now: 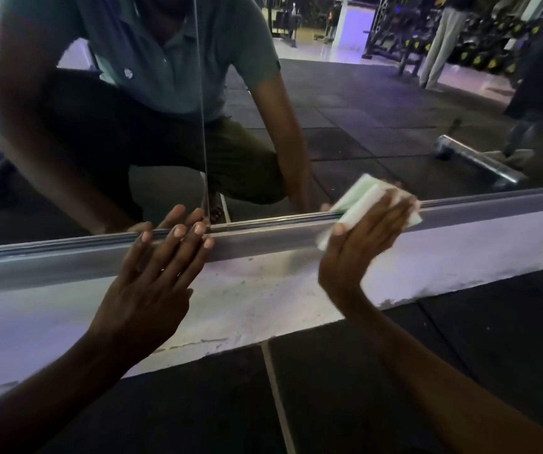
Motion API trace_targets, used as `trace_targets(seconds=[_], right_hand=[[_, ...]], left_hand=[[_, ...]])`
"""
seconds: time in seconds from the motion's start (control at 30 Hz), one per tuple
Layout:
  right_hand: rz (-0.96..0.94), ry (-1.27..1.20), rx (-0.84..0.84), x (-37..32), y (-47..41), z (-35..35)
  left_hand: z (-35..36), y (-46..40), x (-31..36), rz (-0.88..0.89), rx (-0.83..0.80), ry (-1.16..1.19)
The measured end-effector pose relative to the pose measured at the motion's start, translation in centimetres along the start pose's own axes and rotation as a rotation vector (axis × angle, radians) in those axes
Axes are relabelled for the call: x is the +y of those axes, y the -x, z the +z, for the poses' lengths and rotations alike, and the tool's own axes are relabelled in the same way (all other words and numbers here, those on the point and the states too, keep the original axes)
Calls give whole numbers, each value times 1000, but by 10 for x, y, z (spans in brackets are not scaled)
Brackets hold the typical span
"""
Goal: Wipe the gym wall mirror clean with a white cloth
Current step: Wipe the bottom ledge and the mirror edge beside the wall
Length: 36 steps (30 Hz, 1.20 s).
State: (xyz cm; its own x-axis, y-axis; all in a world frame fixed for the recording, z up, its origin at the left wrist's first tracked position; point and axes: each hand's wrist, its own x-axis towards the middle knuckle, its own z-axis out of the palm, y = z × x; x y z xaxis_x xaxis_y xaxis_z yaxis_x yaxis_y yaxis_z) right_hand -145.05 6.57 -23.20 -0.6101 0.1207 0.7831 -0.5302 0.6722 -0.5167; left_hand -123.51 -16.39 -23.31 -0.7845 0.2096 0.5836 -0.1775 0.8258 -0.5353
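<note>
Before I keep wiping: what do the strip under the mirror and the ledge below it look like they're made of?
Strip: looks like brushed metal, probably aluminium; grey, with a dull sheen and straight grooves along its top. Ledge: seems painted plaster or concrete; matte white, speckled, its lower edge chipped. The cloth in the right hand looks like folded soft fabric.

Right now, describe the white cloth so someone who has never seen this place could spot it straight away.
Find the large gym wall mirror and follow it down to the grey metal rail along its bottom edge. Toward the right, the right hand presses a folded white cloth against that edge. It is the only white, soft thing there; the left hand rests bare on the rail.
</note>
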Motion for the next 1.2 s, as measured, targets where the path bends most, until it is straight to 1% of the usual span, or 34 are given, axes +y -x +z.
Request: trace_targets(seconds=[0.07, 0.13, 0.17, 0.2, 0.23, 0.3, 0.33, 0.37, 0.4, 0.43, 0.47, 0.53, 0.57, 0.6, 0.63, 0.67, 0.7, 0.73, 0.8, 0.83, 0.87, 0.93, 0.97, 1.0, 1.03, 1.07, 1.13, 1.17, 1.2], right_hand=[[-184, 76, -118, -29, 31, 5], [-370, 118, -215, -37, 47, 3], [-430, 137, -223, -30, 43, 2], [-441, 157, -200, -16, 35, 1], [-388, 165, -143, -3, 26, 1], [-139, 110, 5, 23, 3, -1], [-27, 53, 43, 25, -3, -2], [30, 11, 48, 17, -2, -3], [39, 4, 26, 0, 4, -3], [9, 30, -17, -19, 14, -2], [-66, 66, -81, -39, 28, -1], [-320, 110, -236, -67, 56, -1], [-438, 116, -282, -72, 62, -1], [-521, 110, -296, -69, 58, -2], [-561, 96, -284, -61, 51, -2], [-554, 89, -259, -48, 42, -3], [-489, 95, -224, -35, 33, -6], [-382, 110, -191, -26, 27, -8], [-198, 165, -169, -36, 27, -9], [-189, 189, -187, -52, 34, -7], [-248, 192, -220, -69, 47, -4], [-495, 155, -296, -100, 72, 4], [-594, 122, -313, -108, 76, 5], [-650, 91, -304, -108, 73, 7], [-654, 70, -274, -102, 66, 8], [-598, 61, -234, -93, 58, 9], [-372, 36, -144, -72, 43, 7], [-267, 26, -115, -67, 39, 5], [-202, 26, -104, -70, 40, 4]], left_hand=[[1, -1, 0, 3, -14, -18], [-2, 0, 0, 12, -8, -6], [-6, 0, -1, 11, -9, 13], [-8, 1, -2, 9, -18, 35], [-11, 5, -5, 5, -30, 46], [-12, 12, -12, -10, -44, 41], [-13, 16, -14, -15, -51, 27], [-12, 19, -16, -17, -56, 17], [-12, 22, -17, -21, -61, 15], [-11, 23, -17, -28, -59, 24], [-10, 22, -15, -40, -53, 40], [-10, 22, -10, -68, -41, 87], [-10, 23, -9, -87, -35, 105], [-11, 26, -10, -116, -30, 116], [-13, 31, -13, -157, -32, 124], [-15, 36, -18, -193, -36, 130], [-15, 42, -22, -213, -43, 127], [-15, 48, -26, -219, -52, 111], [-13, 51, -29, -223, -80, 95], [-12, 49, -28, -240, -90, 113], [-10, 48, -24, -254, -98, 126], [-10, 49, -22, -250, -104, 120], [-12, 51, -25, -243, -95, 120], [-16, 54, -28, -250, -74, 134], [-20, 56, -34, -278, -50, 154], [-24, 59, -41, -319, -34, 167], [-31, 66, -57, -368, -28, 154], [-32, 71, -64, -362, -43, 134], [-32, 78, -71, -335, -68, 109]])
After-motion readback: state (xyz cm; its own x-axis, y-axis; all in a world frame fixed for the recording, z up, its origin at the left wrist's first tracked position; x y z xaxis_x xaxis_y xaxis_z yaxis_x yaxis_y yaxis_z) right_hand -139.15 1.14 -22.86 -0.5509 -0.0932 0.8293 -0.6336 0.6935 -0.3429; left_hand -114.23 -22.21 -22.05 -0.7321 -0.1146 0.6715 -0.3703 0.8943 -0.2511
